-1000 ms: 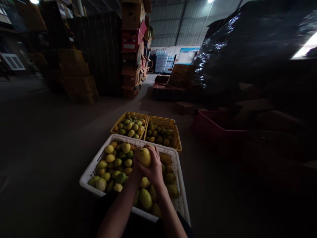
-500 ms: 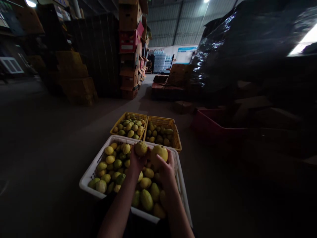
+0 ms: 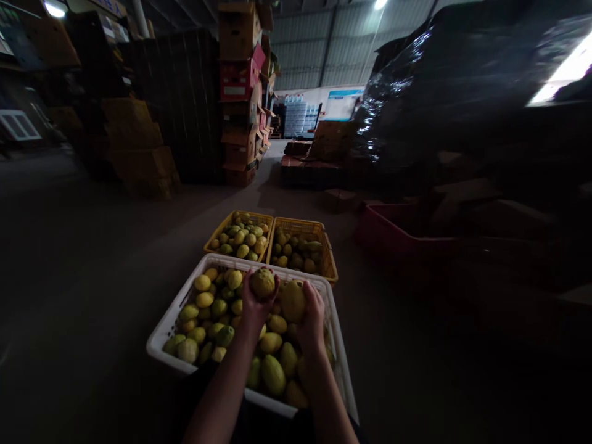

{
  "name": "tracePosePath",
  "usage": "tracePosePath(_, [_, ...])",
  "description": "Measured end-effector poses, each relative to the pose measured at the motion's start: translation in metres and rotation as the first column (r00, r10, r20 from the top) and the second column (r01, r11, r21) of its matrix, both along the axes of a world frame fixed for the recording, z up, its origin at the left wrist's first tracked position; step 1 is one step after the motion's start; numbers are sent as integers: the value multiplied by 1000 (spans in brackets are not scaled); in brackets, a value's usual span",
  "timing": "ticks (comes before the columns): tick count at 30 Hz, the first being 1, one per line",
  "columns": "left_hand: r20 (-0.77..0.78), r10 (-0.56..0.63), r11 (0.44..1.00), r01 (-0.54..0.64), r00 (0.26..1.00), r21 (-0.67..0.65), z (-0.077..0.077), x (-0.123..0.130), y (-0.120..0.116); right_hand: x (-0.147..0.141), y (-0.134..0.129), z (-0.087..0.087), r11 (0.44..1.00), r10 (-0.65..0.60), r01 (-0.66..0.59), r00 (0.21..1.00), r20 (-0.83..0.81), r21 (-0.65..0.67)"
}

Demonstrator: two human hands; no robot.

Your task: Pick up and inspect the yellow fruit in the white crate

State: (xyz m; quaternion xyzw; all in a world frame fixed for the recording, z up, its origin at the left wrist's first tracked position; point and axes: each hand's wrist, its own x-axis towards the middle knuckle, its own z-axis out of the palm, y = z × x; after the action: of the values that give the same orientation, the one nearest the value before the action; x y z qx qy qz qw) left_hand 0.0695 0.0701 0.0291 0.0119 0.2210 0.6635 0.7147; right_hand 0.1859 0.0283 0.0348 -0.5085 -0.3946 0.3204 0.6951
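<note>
My left hand (image 3: pixel 252 306) is closed around a round, bumpy yellow-green fruit (image 3: pixel 263 283), held above the white crate (image 3: pixel 173 320). Just to its right, my right hand (image 3: pixel 314 317) grips a larger, smoother yellow-green fruit (image 3: pixel 293 300) from its right side. The two fruits are close together at about the same height. Beneath my hands, the crate is filled with round and oval fruits in yellow and green, such as a long green-yellow one (image 3: pixel 274 375) near the front. My forearms hide part of the contents.
Two yellow crates of similar fruit, a left one (image 3: pixel 215 237) and a right one (image 3: pixel 330 259), stand against the white crate's far side. A red bin (image 3: pixel 393 231) is at the right. Stacked cartons (image 3: pixel 238 120) and a plastic-wrapped stack (image 3: pixel 430 98) rise farther back.
My right hand has turned its fruit and lowered it slightly, with the thumb no longer across the front. The left hand's fruit has turned a little, showing its bumpy side.
</note>
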Motion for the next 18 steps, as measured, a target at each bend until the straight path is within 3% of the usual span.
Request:
tracePosePath(3, [-8, -1, 999, 0, 1000, -33, 8, 7, -8, -7, 3, 9, 999, -47, 45, 995, -91, -17])
tracePosePath(7, [-169, -77, 994, 88, 983, 58, 8, 19, -16, -11, 2, 11, 995, -101, 103, 986, -136, 10])
tracePosePath(10, [-219, -73, 991, 95, 973, 93, 6, 22, -17, -10, 1, 10, 996, -71, 78, 981, -179, 34])
tracePosePath(18, [-195, 67, 996, -54, 979, 68, 6, 10, -8, -7, 4, 8, 1000, 5, -1, 986, -167, 24])
